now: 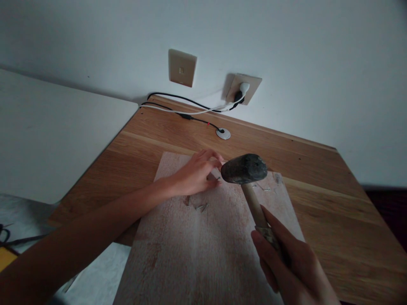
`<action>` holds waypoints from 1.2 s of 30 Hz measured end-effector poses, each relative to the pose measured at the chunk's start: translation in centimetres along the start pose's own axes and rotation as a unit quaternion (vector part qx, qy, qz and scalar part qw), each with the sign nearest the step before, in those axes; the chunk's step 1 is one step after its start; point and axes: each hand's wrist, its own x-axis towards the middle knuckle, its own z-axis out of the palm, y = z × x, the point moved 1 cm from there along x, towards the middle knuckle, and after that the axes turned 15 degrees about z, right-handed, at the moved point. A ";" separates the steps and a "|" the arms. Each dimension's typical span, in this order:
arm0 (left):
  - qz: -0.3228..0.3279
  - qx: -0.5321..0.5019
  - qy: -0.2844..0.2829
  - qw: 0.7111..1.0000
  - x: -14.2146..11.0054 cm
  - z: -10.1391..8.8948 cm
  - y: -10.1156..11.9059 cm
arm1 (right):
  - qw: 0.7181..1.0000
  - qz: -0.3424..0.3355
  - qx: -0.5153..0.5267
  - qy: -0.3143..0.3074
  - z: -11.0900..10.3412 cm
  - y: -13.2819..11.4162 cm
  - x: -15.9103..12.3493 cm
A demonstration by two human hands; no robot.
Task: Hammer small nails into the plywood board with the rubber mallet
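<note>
Over a pale board (pixel 197 254) on the wooden worktop (pixel 321 212), holding a hammer (pixel 244 168) in the right hand (pixel 294 260), with the grip closed round its handle. Just left of the hammer's head, curving the left hand (pixel 197 171) low over the board beside loose nails (pixel 201 207), with that grip loosely curled; cannot tell whether pinching a nail.
</note>
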 end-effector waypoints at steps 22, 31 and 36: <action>-0.029 -0.001 0.010 1.000 0.4 -0.3 0.2 | 0.997 0.067 0.037 0.031 0.4 -0.9 -0.4; -0.039 0.000 0.006 0.999 0.3 -0.5 0.4 | 1.000 0.013 0.001 0.012 -0.1 -0.7 -0.2; -0.038 -0.022 0.026 0.999 0.0 -0.4 0.3 | 0.999 0.036 0.025 0.000 0.2 -1.5 -0.2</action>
